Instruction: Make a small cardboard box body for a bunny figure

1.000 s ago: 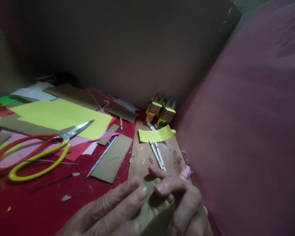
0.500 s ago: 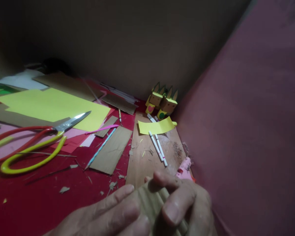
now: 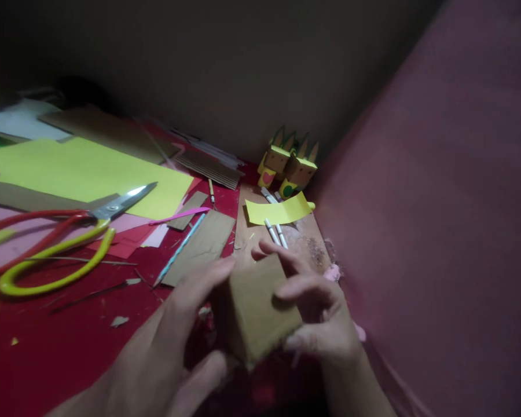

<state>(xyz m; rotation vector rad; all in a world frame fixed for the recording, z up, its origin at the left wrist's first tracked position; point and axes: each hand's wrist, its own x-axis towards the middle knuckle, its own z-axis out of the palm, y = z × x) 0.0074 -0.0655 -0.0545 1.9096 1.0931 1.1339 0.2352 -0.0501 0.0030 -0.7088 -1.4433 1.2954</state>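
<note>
A small brown cardboard box [image 3: 263, 307] is held up low in the middle of the view, tilted, with one flat face towards me. My left hand [image 3: 173, 341] grips its left side, index finger along the upper edge and thumb low down. On the right, my right hand [image 3: 316, 313] clasps the box with its fingertips on the face and the thumb at the lower corner. Behind it lie white markers [image 3: 274, 233] and a curled yellow paper strip [image 3: 280, 209]. The pink glue gun [image 3: 332, 272] is mostly hidden by my right hand.
Scissors [image 3: 113, 211] with red and yellow handles rest on paper sheets at left. Cardboard pieces [image 3: 202, 243] and a blue-striped pencil [image 3: 180, 249] lie on the red surface. Two cardboard figures [image 3: 289, 165] stand at the back, beside the pink wall [image 3: 438, 202].
Both hands have raised the cardboard and turned it, so its box shape now shows. The right hand's grip has shifted to the box's right side. The view has tipped slightly down.
</note>
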